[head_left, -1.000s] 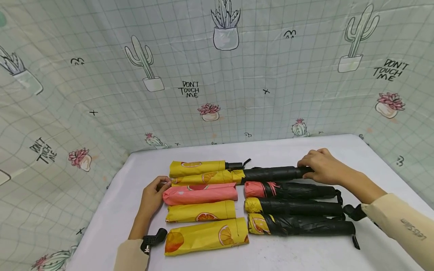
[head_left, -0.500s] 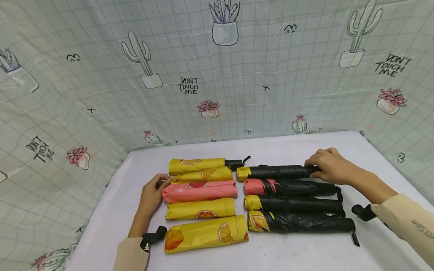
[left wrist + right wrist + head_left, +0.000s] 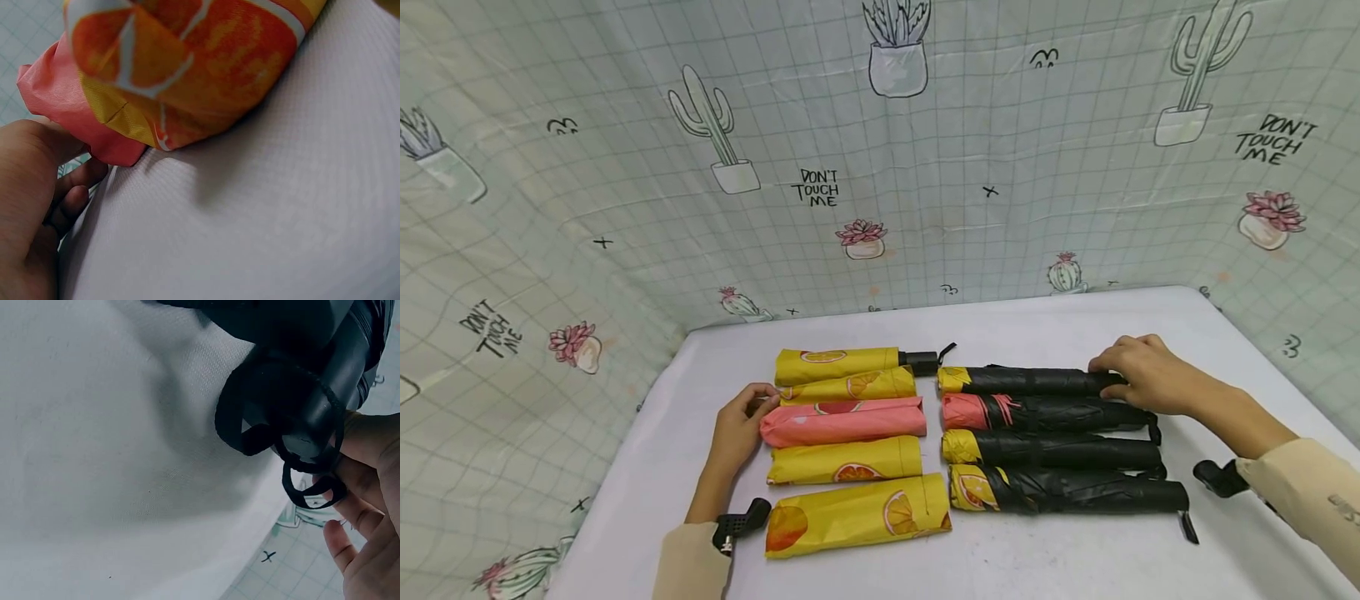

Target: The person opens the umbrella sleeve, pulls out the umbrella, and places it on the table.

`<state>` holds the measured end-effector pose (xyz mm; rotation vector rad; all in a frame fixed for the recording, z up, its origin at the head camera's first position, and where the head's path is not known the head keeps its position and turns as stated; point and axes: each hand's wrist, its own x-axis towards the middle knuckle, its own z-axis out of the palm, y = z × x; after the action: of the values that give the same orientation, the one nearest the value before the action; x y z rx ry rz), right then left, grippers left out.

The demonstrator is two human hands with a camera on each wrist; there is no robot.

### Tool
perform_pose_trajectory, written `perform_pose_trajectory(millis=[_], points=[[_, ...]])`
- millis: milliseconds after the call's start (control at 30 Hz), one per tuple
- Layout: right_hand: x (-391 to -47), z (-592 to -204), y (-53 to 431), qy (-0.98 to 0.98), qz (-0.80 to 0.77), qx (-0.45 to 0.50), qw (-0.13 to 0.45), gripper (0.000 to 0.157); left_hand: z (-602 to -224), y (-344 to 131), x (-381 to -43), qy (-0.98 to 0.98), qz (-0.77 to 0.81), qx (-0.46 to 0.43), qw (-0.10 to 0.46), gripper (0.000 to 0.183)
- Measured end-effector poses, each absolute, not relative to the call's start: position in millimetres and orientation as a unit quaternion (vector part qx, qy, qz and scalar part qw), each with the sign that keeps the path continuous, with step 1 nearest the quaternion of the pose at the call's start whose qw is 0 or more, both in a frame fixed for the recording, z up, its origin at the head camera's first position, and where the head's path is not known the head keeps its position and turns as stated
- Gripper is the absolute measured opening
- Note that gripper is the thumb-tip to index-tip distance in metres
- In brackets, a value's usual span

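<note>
My right hand [image 3: 1153,377] grips the handle end of a folded black umbrella [image 3: 1037,380] with a yellow tip, which lies in the right-hand column. To its left is a flat yellow umbrella sleeve [image 3: 857,387] printed with orange slices. Curled fingers of my left hand [image 3: 739,425] pinch the left end of that sleeve. A pink sleeve [image 3: 842,422] lies just in front of it, and in the left wrist view this pink sleeve [image 3: 62,100] partly hides the fingertips. Black wrist straps [image 3: 312,434] hang at the umbrella ends in the right wrist view.
Behind, a yellow-sleeved umbrella [image 3: 842,365] shows its black handle. Nearer are two more yellow sleeves, one of them the front sleeve [image 3: 857,515]. Black umbrellas with pink [image 3: 1045,412] and yellow [image 3: 1060,452] tips lie right, on the white table [image 3: 1075,558]. A patterned curtain [image 3: 970,167] rises behind.
My right hand has drawn the black umbrella to the right, so its yellow tip is now apart from the yellow sleeve. The left hand stays at the sleeve's end. The view has tilted slightly.
</note>
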<state>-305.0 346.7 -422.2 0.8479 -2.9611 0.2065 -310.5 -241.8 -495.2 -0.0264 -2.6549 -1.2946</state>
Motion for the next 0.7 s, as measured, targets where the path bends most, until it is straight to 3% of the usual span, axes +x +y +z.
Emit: perform_pose_trajectory(millis=[400, 700], points=[[-309.1, -413.0, 339.4, -0.959, 0.031, 0.281, 0.023, 0.027, -493.5, -241.2, -316.3, -0.854, -0.511, 0.024, 0.094, 0.032], [-327.4, -383.9, 270.4, -0.939, 0.063, 0.322, 0.108, 0.007, -482.4, -246.7, -343.7, -0.86, -0.503, -0.031, 0.079, 0.042]])
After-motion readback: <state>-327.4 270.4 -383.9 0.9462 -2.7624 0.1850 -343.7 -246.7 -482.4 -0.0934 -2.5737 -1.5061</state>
